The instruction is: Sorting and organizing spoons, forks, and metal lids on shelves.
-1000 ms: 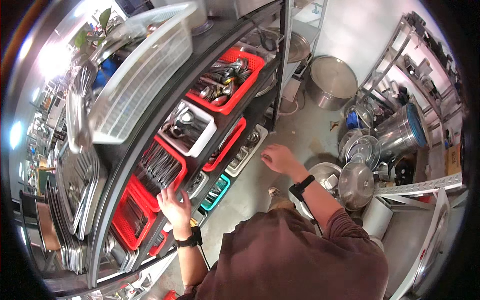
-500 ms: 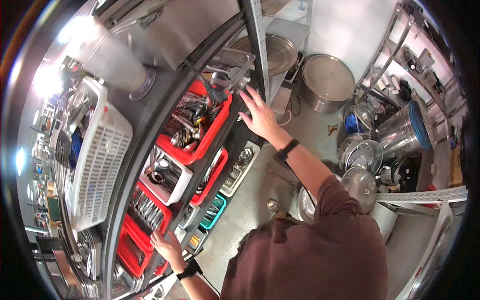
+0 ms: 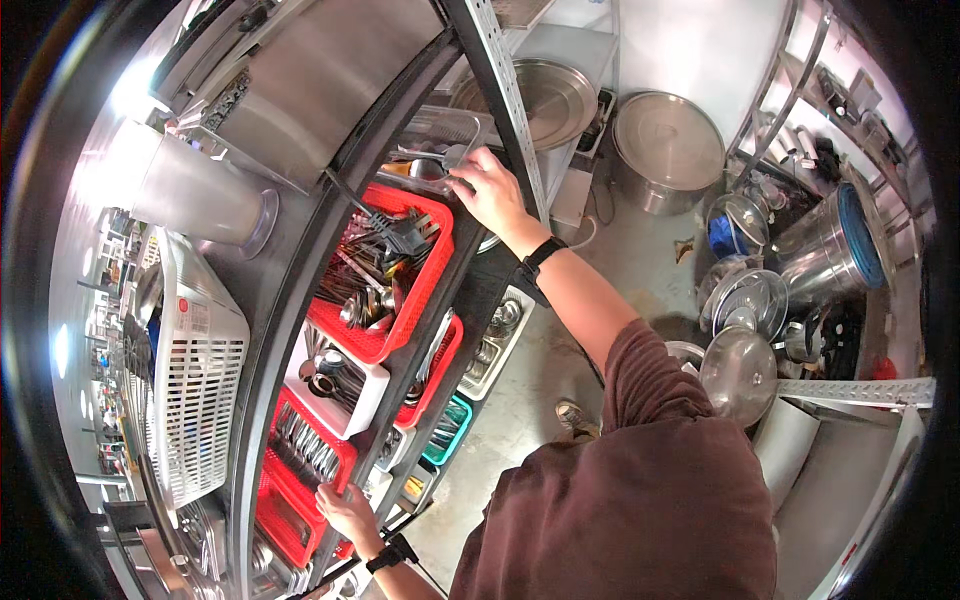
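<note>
My right hand (image 3: 492,198) reaches up the shelf, its fingers curled and pinching the near rim of a clear plastic container (image 3: 452,125) that holds a few utensils. Below that container sits a red basket (image 3: 372,347) crowded with spoons and other utensils, a black plug (image 3: 400,235) lying across its top. My left hand (image 3: 350,517) is beside another red basket (image 3: 345,462) filled with rows of metal cutlery; its fingertips are at the basket's edge, thumb and fingers apart, with nothing seen in them. Between these baskets stands a white bin (image 3: 362,413) of dark-handled utensils.
A white slotted basket (image 3: 200,400) and a tall metal cylinder (image 3: 200,190) stand on the upper shelf at left. Lower down are a teal tray (image 3: 447,430) and a cream tray (image 3: 508,338). A large lidded pot (image 3: 668,150) and several pot lids (image 3: 738,372) occupy the floor at right.
My right hand has moved from open beside the clear container to gripping its rim. The view has shifted slightly; my left hand stays by the red cutlery basket.
</note>
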Available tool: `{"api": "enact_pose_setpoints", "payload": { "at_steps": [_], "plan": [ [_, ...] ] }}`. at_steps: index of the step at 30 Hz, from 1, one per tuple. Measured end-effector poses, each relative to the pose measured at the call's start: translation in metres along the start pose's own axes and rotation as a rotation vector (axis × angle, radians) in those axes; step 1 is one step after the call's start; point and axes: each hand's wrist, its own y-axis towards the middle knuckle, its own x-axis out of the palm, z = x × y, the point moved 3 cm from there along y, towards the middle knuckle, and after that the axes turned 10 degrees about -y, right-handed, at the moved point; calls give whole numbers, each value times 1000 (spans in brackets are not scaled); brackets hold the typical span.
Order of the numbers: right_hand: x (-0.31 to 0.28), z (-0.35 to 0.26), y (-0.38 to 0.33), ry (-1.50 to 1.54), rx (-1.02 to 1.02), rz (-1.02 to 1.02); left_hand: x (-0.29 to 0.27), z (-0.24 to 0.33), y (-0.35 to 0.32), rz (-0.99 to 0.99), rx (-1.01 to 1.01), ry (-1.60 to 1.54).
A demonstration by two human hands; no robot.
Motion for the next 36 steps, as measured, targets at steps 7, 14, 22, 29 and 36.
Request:
{"api": "enact_pose_setpoints", "payload": {
  "at_steps": [7, 14, 22, 29, 36],
  "plan": [
    [7, -5, 8, -227, -108, -179, -1, 4, -1, 37, 28, -1],
    [22, 0, 15, -208, -109, -298, 2, 3, 0, 34, -8, -12],
    [12, -3, -1, -164, -76, -248, 1, 3, 0, 33, -13, -17],
    [26, 2, 5, -137, -67, -253, 4, 3, 1, 45, 4, 15],
    [21, 2, 9, -162, -90, -248, 3, -3, 0, -17, -28, 25]
  ]
}}
